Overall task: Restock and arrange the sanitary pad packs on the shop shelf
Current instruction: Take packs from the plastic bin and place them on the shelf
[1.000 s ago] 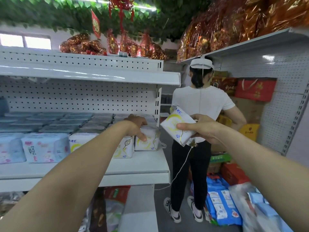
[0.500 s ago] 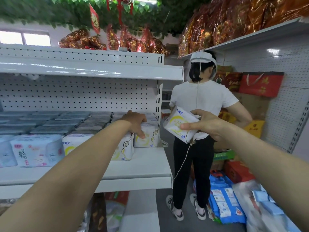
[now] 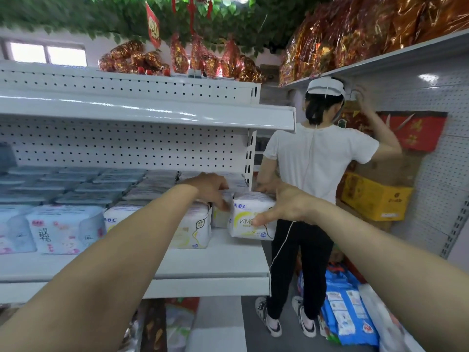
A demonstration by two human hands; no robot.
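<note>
Right hand (image 3: 286, 207): fingers grasping the ABC pad pack (image 3: 247, 217), thumb on its front, at the shelf (image 3: 203, 268) end.
Left hand (image 3: 210, 189): fingers blurred over a set-back pack (image 3: 220, 219); grip unclear.

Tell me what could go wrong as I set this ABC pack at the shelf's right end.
1. The ABC pack in the right hand sits at the shelf's very end; released there, it may tip off the side.
2. The left hand reaches into the gap beside it and could nudge the neighbouring pack askew.
3. Another person's dangling cable hangs close by and might snag.
</note>
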